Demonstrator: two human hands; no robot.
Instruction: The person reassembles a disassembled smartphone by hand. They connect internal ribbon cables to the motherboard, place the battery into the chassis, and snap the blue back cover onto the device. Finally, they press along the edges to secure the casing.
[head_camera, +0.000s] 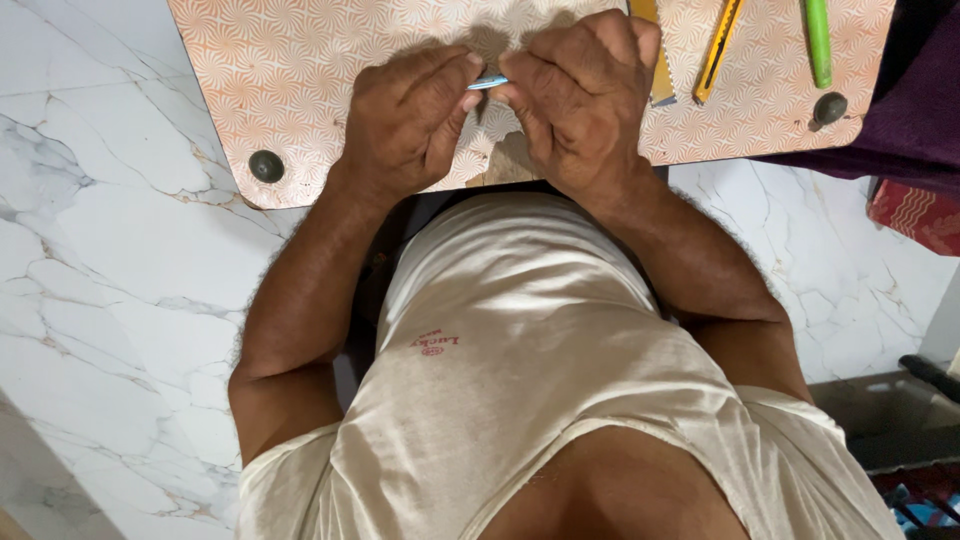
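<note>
Both hands, left hand (408, 120) and right hand (580, 95), pinched tight on a thin light-blue strip (487, 83), upper middle of frame, above the patterned desk (280, 70). Yellow utility knife (717, 50) and green pen (819, 40) lying untouched upper right. Looks mid-job.

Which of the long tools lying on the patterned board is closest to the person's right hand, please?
The yellow flat tool, partly hidden behind the right hand. The yellow cutter and the green tool lie farther out, clear of the hand.
</note>
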